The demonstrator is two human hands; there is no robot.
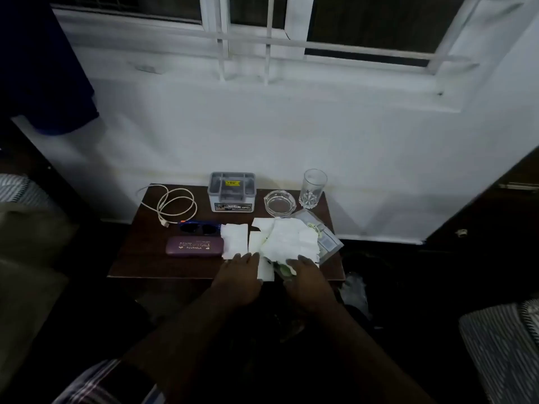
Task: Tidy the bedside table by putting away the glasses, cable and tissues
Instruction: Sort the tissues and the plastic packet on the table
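Resting on the near edge of the dark wooden counter (131,258), both hands lie flat on a spread of white tissues (284,242). The left hand (239,279) has its fingers extended and loosely spread over the near left part of the tissues, its grip wide and closed on nothing. The right hand (306,279) presses the near right part the same way, fingers out; whether any fingertip pinches a sheet cannot be told, as the picture is dim and blurred there.

Taking the tissues as the landmark: a clear plastic packet (328,242) lies partly under their right side. Just left of them sit blue-framed glasses (199,228) with dark lenses, touching or nearly touching a folded sheet. Nearer than the glasses, still left of the tissues, lies a closed purple glasses case (194,246) with light lettering. A white cable (176,204) lies loosely coiled at the far left, one end hanging over the counter's edge. Beyond the tissues stand a grey organiser box (232,192), a glass ashtray (279,202) and an upright empty drinking glass (313,188), near the white wall (291,135).
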